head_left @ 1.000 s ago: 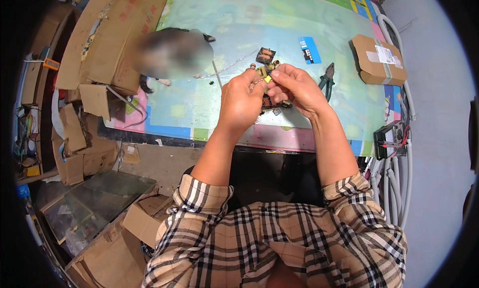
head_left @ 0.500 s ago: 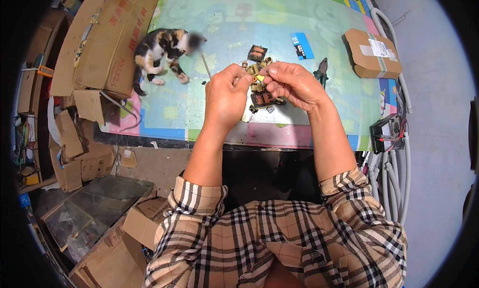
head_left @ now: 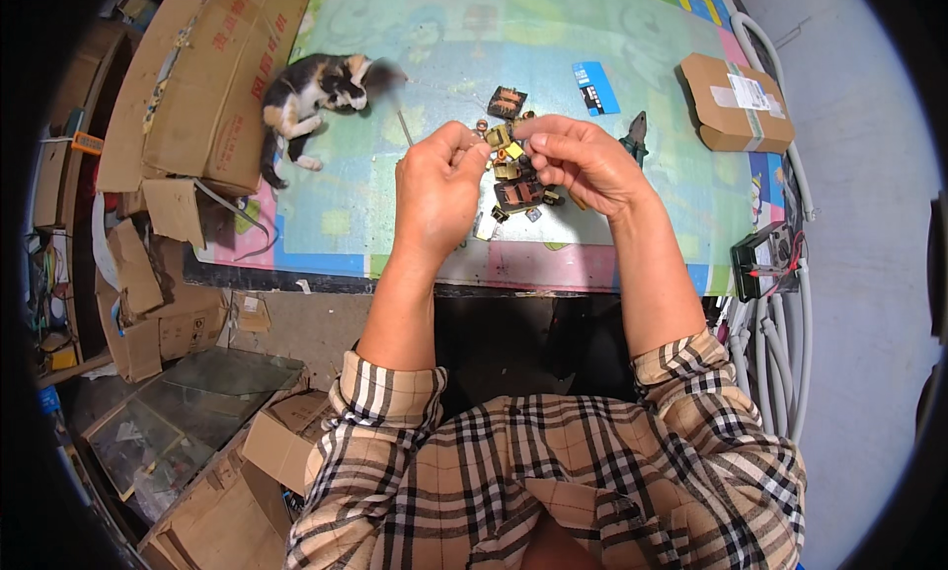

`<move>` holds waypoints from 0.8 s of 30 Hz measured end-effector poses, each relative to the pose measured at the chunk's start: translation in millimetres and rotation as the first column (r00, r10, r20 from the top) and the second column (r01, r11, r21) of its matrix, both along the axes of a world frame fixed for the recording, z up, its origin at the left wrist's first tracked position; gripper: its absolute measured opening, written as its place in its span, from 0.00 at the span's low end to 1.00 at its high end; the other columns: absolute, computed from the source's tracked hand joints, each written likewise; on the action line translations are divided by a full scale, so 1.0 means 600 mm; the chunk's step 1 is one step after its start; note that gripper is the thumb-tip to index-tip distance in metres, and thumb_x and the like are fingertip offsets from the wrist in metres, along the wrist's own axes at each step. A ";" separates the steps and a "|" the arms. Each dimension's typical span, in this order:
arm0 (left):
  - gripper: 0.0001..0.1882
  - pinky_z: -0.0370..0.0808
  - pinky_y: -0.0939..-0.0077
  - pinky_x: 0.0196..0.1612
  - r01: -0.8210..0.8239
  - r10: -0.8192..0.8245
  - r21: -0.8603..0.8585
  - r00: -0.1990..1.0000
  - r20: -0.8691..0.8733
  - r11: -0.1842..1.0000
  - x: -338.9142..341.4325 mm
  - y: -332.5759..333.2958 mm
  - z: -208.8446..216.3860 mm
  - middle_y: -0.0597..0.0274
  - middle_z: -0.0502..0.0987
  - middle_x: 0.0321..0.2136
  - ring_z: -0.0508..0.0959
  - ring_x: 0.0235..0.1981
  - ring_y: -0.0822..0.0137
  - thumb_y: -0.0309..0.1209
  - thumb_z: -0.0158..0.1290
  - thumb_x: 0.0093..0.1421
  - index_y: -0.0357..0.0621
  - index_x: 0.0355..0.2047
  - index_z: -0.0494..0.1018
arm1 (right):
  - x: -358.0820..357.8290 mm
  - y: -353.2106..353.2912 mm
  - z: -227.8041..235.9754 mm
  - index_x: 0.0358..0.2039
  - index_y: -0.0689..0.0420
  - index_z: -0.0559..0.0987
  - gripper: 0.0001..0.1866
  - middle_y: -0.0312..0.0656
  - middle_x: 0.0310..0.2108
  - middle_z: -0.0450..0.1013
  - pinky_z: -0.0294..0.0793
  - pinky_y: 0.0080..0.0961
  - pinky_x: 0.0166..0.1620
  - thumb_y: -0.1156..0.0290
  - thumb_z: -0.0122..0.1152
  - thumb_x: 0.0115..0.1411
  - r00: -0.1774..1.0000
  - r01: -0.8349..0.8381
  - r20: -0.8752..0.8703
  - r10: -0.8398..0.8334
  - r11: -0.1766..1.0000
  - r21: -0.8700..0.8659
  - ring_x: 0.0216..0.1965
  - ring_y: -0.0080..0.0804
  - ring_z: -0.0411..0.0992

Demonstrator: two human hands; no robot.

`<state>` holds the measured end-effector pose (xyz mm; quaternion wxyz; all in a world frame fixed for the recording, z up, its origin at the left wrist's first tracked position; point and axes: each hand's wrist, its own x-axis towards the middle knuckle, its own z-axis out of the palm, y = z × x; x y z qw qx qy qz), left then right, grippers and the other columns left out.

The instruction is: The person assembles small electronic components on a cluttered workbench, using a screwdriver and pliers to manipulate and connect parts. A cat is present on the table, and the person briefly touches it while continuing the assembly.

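Note:
Over the near middle of the table, my left hand (head_left: 439, 187) is closed in a pinch, with its thumb against the curled fingers; what it holds is hidden. A thin metal rod (head_left: 404, 125) shows just beyond its knuckles, and I cannot tell whether the hand grips it. Close by on the right, my right hand (head_left: 585, 165) has thumb and forefinger drawn together, hiding anything between them. Between and below the hands lies a loose pile of small wound coils and transformers, among them a yellow-taped transformer (head_left: 498, 137), a dark copper-wound coil (head_left: 519, 193) and another copper coil (head_left: 507, 102).
A calico cat (head_left: 308, 98) sits left of my hands, beside a large cardboard box (head_left: 222, 86). Dark-handled pliers (head_left: 635, 137), a blue card (head_left: 596, 88) and a small carton (head_left: 736, 104) lie to the right. A black meter (head_left: 758, 264) with red leads hangs at the right edge.
My left hand has shifted slightly left, widening the space between the hands. The cat has lifted a forepaw toward its head. My right hand has barely moved.

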<state>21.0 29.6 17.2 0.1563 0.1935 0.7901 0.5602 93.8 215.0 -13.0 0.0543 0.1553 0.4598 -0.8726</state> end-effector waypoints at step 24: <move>0.07 0.61 0.76 0.22 -0.033 0.033 -0.002 0.997 -0.063 0.999 -0.013 -0.008 0.000 0.68 0.66 0.13 0.62 0.18 0.77 0.26 0.54 0.56 0.35 0.25 0.72 | 0.008 0.015 0.010 0.26 0.60 0.76 0.16 0.34 0.19 0.72 0.64 0.12 0.18 0.59 0.62 0.60 0.987 -0.034 0.157 -0.018 0.947 0.319 0.17 0.17 0.67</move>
